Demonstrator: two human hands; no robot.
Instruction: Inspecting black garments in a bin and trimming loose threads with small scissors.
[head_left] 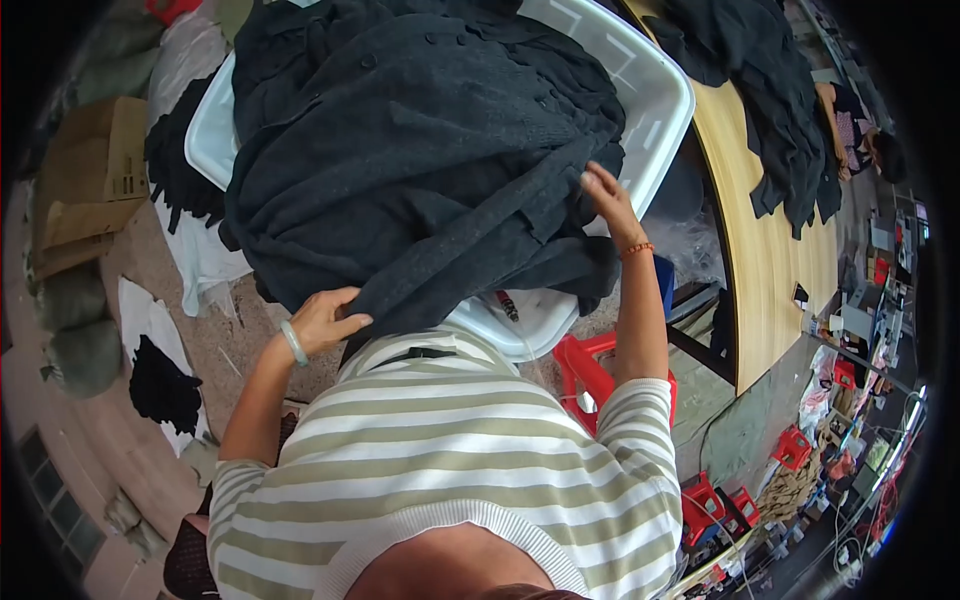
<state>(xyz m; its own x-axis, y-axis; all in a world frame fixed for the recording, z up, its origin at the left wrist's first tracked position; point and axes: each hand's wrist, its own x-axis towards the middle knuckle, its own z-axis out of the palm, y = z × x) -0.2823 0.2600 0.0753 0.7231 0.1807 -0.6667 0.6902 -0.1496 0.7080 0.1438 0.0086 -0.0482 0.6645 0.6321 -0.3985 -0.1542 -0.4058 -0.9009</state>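
A dark knitted cardigan [400,150] with buttons lies heaped across a white plastic tub [668,110], partly hanging over its near rim. At its near left edge, my left hand [325,320] grips the fabric, thumb on one side and fingers partly covered by cloth. My right hand [612,203] is by the right end of a long folded band of the cardigan, fingers loosely bent and apart; whether they touch the cloth is hard to tell. In the tub's near corner lies a small slim red-and-black tool [508,306], its kind unclear.
A wooden table [770,290] with more dark garments [760,90] stands on the right. Beneath the tub's right side is a red plastic stool [585,375]. Left are a cardboard box [95,170] and a black cloth piece [160,385] on white sheeting. Another person [855,130] is far right.
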